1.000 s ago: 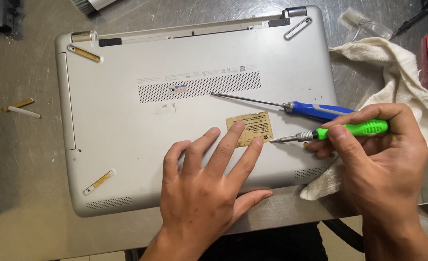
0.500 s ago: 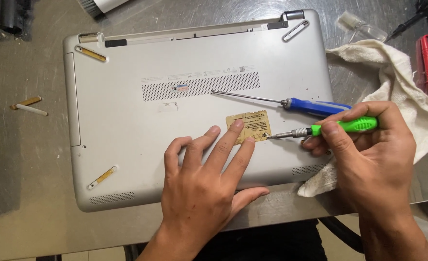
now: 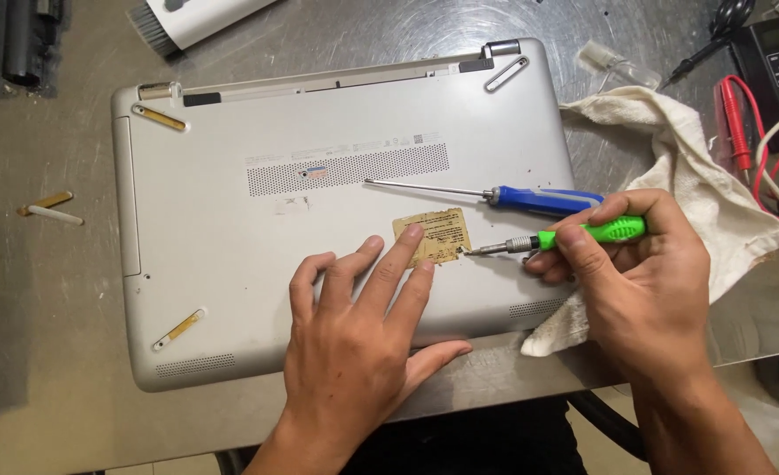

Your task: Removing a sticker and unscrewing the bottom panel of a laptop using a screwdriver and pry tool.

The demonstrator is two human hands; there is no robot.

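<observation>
I see a scratched grey metal worktable (image 3: 389, 31), glare from overhead light on its top edge, dark floor below the near edge.

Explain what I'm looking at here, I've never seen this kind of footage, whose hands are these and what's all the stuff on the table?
This is one view from a camera worn on a person's head, looking down at their own two bare hands. There is no machine.

On a grey metal table lies a silver laptop, closed and turned bottom side up, so you see its vent grille and a worn yellowish sticker.

The left hand rests flat on the laptop, its fingertips on the sticker. The right hand holds a green-handled screwdriver, its tip at the sticker's edge.

A blue-handled screwdriver lies loose on the laptop. A white cloth sits to the right, partly under the right hand. Beyond it are a meter with red leads, and a brush lies at the top.
</observation>
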